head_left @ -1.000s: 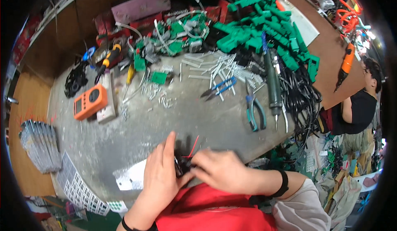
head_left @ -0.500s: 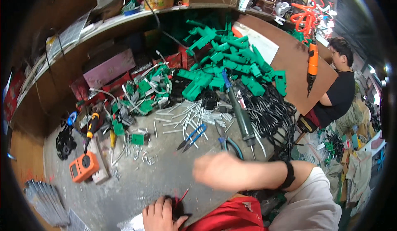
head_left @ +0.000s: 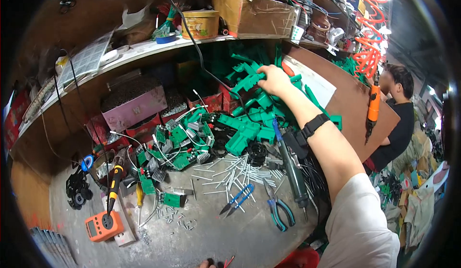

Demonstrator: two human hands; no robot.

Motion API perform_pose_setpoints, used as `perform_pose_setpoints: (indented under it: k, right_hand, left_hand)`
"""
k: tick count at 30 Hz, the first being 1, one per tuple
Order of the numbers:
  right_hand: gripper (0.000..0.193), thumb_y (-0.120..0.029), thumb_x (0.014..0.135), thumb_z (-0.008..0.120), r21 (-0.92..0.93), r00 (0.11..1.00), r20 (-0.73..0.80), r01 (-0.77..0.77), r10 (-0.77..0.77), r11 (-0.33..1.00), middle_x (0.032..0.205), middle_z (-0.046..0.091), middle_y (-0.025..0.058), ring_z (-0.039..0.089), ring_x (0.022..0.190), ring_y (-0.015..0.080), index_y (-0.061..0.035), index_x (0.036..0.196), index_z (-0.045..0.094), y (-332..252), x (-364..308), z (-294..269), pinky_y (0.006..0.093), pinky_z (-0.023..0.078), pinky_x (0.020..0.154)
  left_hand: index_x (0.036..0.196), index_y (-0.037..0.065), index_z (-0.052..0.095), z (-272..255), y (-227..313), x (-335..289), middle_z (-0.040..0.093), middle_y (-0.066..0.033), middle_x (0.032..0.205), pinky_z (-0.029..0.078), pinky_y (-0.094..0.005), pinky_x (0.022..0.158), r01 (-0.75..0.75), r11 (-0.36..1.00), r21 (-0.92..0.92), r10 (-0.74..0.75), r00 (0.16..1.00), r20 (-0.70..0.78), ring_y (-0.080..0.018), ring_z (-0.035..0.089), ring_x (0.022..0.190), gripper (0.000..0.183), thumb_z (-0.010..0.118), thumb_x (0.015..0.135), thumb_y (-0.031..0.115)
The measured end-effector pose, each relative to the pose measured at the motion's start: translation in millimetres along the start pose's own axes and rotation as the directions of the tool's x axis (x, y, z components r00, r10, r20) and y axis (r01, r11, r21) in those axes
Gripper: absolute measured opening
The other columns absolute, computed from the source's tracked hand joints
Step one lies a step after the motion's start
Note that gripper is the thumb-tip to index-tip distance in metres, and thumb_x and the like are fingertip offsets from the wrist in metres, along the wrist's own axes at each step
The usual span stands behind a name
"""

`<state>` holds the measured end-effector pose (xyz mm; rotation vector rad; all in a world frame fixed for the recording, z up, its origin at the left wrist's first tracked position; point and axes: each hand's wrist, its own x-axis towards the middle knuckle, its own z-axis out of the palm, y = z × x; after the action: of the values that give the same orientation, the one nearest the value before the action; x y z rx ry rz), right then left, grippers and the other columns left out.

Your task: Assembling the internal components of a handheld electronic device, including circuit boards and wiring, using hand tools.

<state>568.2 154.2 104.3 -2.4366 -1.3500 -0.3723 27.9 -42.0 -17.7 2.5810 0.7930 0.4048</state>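
My right hand (head_left: 276,79) reaches to the top of a heap of green plastic housings (head_left: 240,136) at the back of the bench. Its fingers and thumb are closed around the edge of one green plastic housing (head_left: 249,82). Only the fingertips of my left hand (head_left: 207,264) show at the lower edge, beside a small dark thing and a thin red wire (head_left: 229,261); what they hold is hidden. Green circuit boards (head_left: 182,160) with heatsinks and white wires lie left of the heap. Silvery metal pins (head_left: 240,174) are scattered before it.
Blue-handled snips (head_left: 237,200), pliers (head_left: 277,210) and a dark green electric screwdriver (head_left: 294,179) lie on the bench. An orange meter (head_left: 102,226) and a soldering iron (head_left: 115,184) are at left. An orange driver (head_left: 373,106) hangs at right, near another person (head_left: 401,119).
My right hand has moved from above the front of the bench up and away to the green heap. The view has tilted upward, leaving my left hand mostly below the edge.
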Motion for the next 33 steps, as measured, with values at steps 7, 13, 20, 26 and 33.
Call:
perform_pose_setpoints:
  k: [7, 13, 20, 26, 33]
  right_hand:
    - [0.037, -0.01, 0.071, 0.067, -0.513, 0.857, -0.254, 0.273, -0.448, 0.814, 0.104, 0.063, 0.012, 0.057, 0.112, 0.033, -0.012, 0.108, 0.062, 15.9, 11.6, 46.9, 0.0489, 0.045, 0.093]
    - [0.035, -0.03, 0.078, 0.073, -0.259, 0.779, -0.552, 0.181, -0.299, 0.949, 0.088, 0.068, 0.0168, 0.067, 0.087, 0.036, -0.0049, 0.102, 0.064, 13.8, -43.3, -54.3, 0.0478, 0.051, 0.076]
    - [0.022, -0.006, 0.08, 0.069, 0.398, 0.743, -0.653, 0.499, -0.145, 0.77, 0.085, 0.064, 0.0026, 0.058, 0.075, 0.0091, 0.0012, 0.1, 0.064, -77.0, -227.0, -98.5, 0.0234, 0.047, 0.068]
    - [0.032, -0.019, 0.073, 0.068, 0.525, 0.458, -0.391, 0.823, -0.798, 0.215, 0.09, 0.07, 0.0065, 0.067, 0.075, 0.0221, -0.0107, 0.104, 0.069, -193.8, -373.0, -66.4, 0.0314, 0.055, 0.071]
    - [0.015, -0.005, 0.076, 0.062, 0.386, 0.754, 0.082, 0.579, -0.652, 0.718, 0.091, 0.068, 0.0163, 0.065, 0.085, 0.0367, -0.0024, 0.09, 0.066, -154.7, -222.4, 50.1, 0.0435, 0.052, 0.075]
  left_hand:
    - [0.14, 0.002, 0.041, -4.4, -2.2, 7.5, 0.05, -0.022, 0.136, 0.042, -0.0497, 0.094, -0.03, 0.998, -0.056, 0.03, 1.0, 0.001, -0.04, 0.053, 0.112, 0.08, 0.079, 0.073, 0.024]
    - [0.136, 0.004, 0.046, -13.9, -0.8, 14.2, 0.052, -0.02, 0.134, 0.043, -0.0496, 0.093, -0.034, 0.998, -0.057, 0.032, 0.999, -0.039, -0.0394, 0.054, 0.111, 0.081, 0.081, 0.07, 0.035]
    - [0.146, 0.003, 0.036, -40.1, 6.2, 19.1, 0.04, -0.0245, 0.147, 0.041, -0.047, 0.104, -0.016, 0.923, -0.385, 0.02, 1.0, 0.006, -0.041, 0.042, 0.134, 0.104, 0.08, 0.069, 0.057]
    - [0.147, 0.006, 0.032, -55.0, 35.0, 20.4, 0.036, -0.0166, 0.15, 0.039, -0.0427, 0.108, 0.08, -0.349, -0.934, -0.368, 0.905, 0.215, -0.0261, 0.04, 0.137, 0.085, 0.066, 0.087, 0.055]
    - [0.145, 0.002, 0.037, -51.0, -4.8, -14.6, 0.043, -0.0185, 0.145, 0.053, -0.0354, 0.073, 0.085, 0.037, -0.996, -0.625, 0.78, 0.044, -0.029, 0.065, 0.105, 0.088, 0.057, 0.085, 0.063]
